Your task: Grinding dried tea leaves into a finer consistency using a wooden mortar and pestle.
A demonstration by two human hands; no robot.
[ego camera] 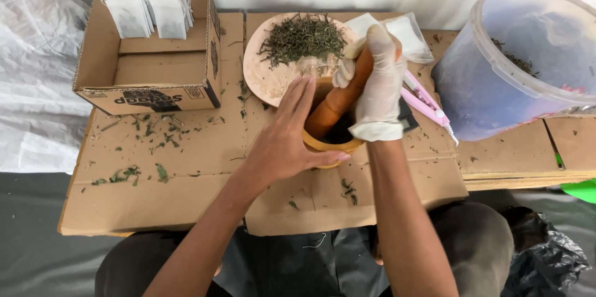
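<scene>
Pestle (338,101) sits tilted in the wooden mortar (329,141) at frame centre, so I'd call this the grinding step. My gloved right hand (380,86) is wrapped tight around the pestle's top end. My bare left hand (288,141) lies flat and open against the mortar's left side, steadying it, gripping nothing. Next stroke probably needs firm downward pressure. Dried herbs (302,37) wait on the plate (261,76) just behind.

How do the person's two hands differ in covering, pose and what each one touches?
The right hand wears a white glove; the left hand is bare. The right hand grips the wooden pestle; the left hand lies open, fingers extended, against the mortar. Both work at the same mortar.
</scene>
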